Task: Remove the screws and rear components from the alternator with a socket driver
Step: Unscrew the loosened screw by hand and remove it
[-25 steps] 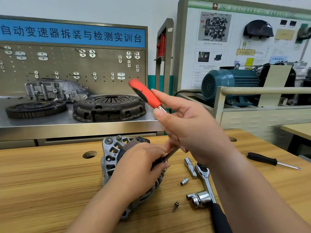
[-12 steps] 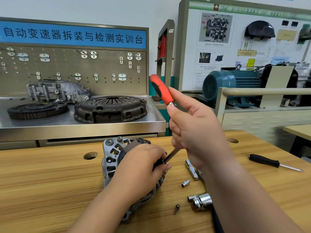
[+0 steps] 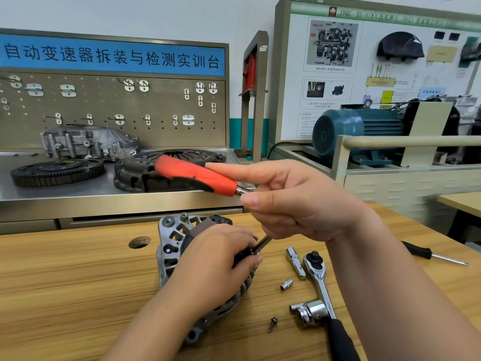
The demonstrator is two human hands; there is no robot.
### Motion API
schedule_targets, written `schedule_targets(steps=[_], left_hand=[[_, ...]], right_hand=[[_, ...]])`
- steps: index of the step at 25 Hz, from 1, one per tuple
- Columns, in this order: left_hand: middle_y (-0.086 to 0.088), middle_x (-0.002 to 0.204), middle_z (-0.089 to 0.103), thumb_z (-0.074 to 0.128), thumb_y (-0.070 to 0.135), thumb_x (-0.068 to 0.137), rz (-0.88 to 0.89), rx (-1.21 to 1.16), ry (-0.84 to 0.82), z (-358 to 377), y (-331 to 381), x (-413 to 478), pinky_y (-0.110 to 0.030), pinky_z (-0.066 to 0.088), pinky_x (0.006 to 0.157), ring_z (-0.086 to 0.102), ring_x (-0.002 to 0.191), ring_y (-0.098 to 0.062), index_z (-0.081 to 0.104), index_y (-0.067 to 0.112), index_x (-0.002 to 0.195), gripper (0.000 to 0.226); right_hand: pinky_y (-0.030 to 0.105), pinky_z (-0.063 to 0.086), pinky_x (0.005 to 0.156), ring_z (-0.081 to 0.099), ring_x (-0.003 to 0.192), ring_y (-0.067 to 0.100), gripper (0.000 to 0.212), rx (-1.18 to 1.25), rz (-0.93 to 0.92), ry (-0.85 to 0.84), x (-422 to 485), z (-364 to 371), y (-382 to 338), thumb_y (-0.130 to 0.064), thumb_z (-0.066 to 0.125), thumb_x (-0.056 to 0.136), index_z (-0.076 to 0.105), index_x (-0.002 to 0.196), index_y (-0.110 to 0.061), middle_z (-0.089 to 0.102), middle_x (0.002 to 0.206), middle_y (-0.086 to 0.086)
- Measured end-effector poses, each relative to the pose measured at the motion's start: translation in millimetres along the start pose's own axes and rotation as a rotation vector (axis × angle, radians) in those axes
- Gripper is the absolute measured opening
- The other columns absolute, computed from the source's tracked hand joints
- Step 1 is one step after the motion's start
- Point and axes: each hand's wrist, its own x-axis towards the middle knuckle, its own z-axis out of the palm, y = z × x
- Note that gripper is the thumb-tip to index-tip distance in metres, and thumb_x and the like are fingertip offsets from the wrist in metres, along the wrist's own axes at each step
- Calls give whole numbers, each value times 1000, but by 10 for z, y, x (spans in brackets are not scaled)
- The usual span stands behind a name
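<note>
Alternator (image 3: pixel 170 247): grey ribbed housing, lying on the wooden counter (image 3: pixel 65 282) near its middle, just right of a round hole (image 3: pixel 139 242) in the top; rear face turned up and largely covered. Left hand (image 3: pixel 216 264): laid over the alternator, fingers curled down around its rear, thumb beside the dark tip of the tool. Socket driver (image 3: pixel 192 175): red handle with black inlay, tilted up to the left above the alternator; bare metal shaft enters the right hand (image 3: pixel 299 204) and shows again below it, slanting down to the alternator at the left thumb; the run between is hidden. Right hand: index finger stretched along the handle end, thumb beneath, remaining fingers clenched around the shaft. Loose items on the counter right of the alternator: extension bar (image 3: pixel 295 263), touching or just beside the head of a ratchet wrench (image 3: pixel 318 280); small socket (image 3: pixel 286 284); large chrome socket (image 3: pixel 309 312) against the ratchet's shank; one screw (image 3: pixel 272 323) lying apart, nearest the viewer. Black-handled screwdriver (image 3: pixel 432 255): far right, well apart. Steel bench behind: clutch cover (image 3: pixel 135 175), toothed flywheel (image 3: pixel 56 171), cast housing (image 3: pixel 88 143). Teal motor (image 3: pixel 356 131): on the right-hand stand.
</note>
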Motion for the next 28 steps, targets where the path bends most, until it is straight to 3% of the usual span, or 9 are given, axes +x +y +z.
schedule_targets(steps=[3,6,8,12,17,20,24,26,28], left_hand=[[21,65,45,62,37,85,-11,30,4,11,5,10,-13,30,66,43,71,2,40,36,63,31],[21,65,43,61,38,85,-9,39,8,13,13,13,-18,35,71,41,71,0,39,37,65,30],[21,64,43,61,38,85,-7,39,5,2,18,1,-13,33,67,42,70,3,43,35,67,26],[16,62,47,64,34,84,26,35,6,-18,13,-6,-12,31,61,47,71,-2,38,33,61,34],[19,88,64,62,31,85,50,-7,1,-15,16,3,-22,41,79,54,85,-2,45,34,68,25],[15,77,60,63,31,85,23,-6,13,-8,19,-6,-20,40,73,52,79,-2,50,26,67,23],[20,68,51,63,32,84,15,21,20,-13,39,5,-15,34,68,44,74,1,44,33,65,27],[20,70,52,63,32,84,30,26,15,-16,30,5,-10,32,69,46,76,3,44,32,67,26],[17,69,55,63,33,83,28,26,17,-24,19,-8,-10,33,66,48,78,1,47,25,65,26]], right_hand=[[21,26,37,25,35,3,42,39,-56,396,23,124,90,-2,47,98,55,134,-23,28,47,-4],[24,42,40,29,37,4,41,66,-138,763,42,247,169,-6,44,100,55,134,-27,29,52,-4],[26,46,42,29,37,3,41,61,-141,730,43,255,168,-6,44,100,55,134,-28,28,52,-4],[23,43,39,25,32,2,44,17,-66,312,17,125,83,-1,44,99,50,139,-19,25,48,-1],[21,34,38,25,33,1,47,18,-8,-62,2,-47,-6,-4,45,90,49,134,-19,25,43,-2],[25,38,41,25,36,2,44,-9,-49,104,18,37,42,-3,47,95,51,133,-24,27,46,-5],[25,43,42,33,37,2,40,57,-155,723,78,259,200,-6,45,100,57,130,-30,32,49,-10],[25,44,42,32,37,3,40,63,-166,743,90,284,213,-7,45,99,56,131,-29,32,49,-9],[25,43,40,29,36,2,42,7,-132,558,82,231,169,-5,46,99,54,134,-26,31,47,-10]])
